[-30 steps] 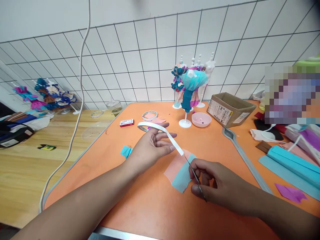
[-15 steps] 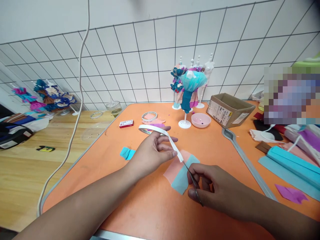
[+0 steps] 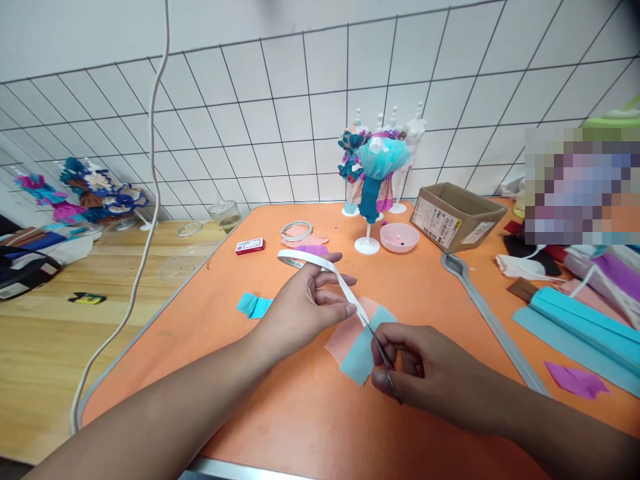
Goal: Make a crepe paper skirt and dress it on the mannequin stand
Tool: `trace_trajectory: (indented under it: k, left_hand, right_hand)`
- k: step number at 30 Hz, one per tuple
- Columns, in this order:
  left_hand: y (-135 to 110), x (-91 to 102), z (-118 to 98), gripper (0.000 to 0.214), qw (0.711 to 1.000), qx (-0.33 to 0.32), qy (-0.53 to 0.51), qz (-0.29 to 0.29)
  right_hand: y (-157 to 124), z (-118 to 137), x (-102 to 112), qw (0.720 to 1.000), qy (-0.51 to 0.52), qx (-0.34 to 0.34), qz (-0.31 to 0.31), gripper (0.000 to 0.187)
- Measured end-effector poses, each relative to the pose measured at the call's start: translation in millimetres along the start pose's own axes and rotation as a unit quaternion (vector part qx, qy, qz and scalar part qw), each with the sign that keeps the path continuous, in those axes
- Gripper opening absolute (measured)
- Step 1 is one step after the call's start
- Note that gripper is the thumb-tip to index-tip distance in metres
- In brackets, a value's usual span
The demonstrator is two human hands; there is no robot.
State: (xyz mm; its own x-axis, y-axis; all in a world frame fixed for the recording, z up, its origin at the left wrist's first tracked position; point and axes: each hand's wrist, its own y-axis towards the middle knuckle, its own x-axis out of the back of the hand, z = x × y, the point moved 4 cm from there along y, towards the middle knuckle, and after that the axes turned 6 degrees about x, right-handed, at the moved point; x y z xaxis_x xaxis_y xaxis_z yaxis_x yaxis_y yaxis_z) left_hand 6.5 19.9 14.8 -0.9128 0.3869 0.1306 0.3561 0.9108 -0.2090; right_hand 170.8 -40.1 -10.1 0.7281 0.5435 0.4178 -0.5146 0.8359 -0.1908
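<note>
My left hand (image 3: pixel 305 303) holds a narrow roll of white double-sided tape (image 3: pixel 287 256), the roll hanging over its fingers. A strip of the tape runs down past my thumb, its free end pointing right. In my right hand (image 3: pixel 417 363) is a pair of thin metal scissors (image 3: pixel 384 353), seen nearly edge-on, with the tips at the tape's end. Whether the blades are closed on the tape I cannot tell. Below both hands a pink piece of crepe paper (image 3: pixel 343 339) and a light blue piece (image 3: pixel 361 357) lie side by side on the orange table (image 3: pixel 280 413).
Behind are another tape roll (image 3: pixel 297 231), a red-and-white box (image 3: pixel 249 246), a pink bowl (image 3: pixel 399 238), a dressed mannequin stand (image 3: pixel 367 245) and a cardboard box (image 3: pixel 457 217). A folded blue paper (image 3: pixel 254 306) lies left, blue crepe paper (image 3: pixel 575 320) right. A white cable (image 3: pixel 150 220) hangs left.
The whole view has shifted slightly. My right hand with the scissors has moved a little up and left, closer to my left hand; the tape is still held.
</note>
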Motion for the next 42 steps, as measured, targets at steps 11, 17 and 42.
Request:
trace_trajectory:
  k: [11,17,42]
  left_hand:
    - [-0.4,1.2,-1.4,0.065,1.0,0.016,-0.01,0.004]
    - [0.8,2.7,-0.5,0.066,1.0,0.017,-0.011,0.0]
    - [11.0,4.1,8.8,0.07,0.998,0.012,-0.054,0.013]
  right_hand:
    - [0.0,-0.3,-2.0,1.0,0.014,-0.001,0.009,0.02]
    - [1.7,-1.4,-2.4,0.999,0.045,-0.002,0.01,0.02]
    - [10.0,-12.9,-5.1,0.985,0.168,0.022,0.035,0.03]
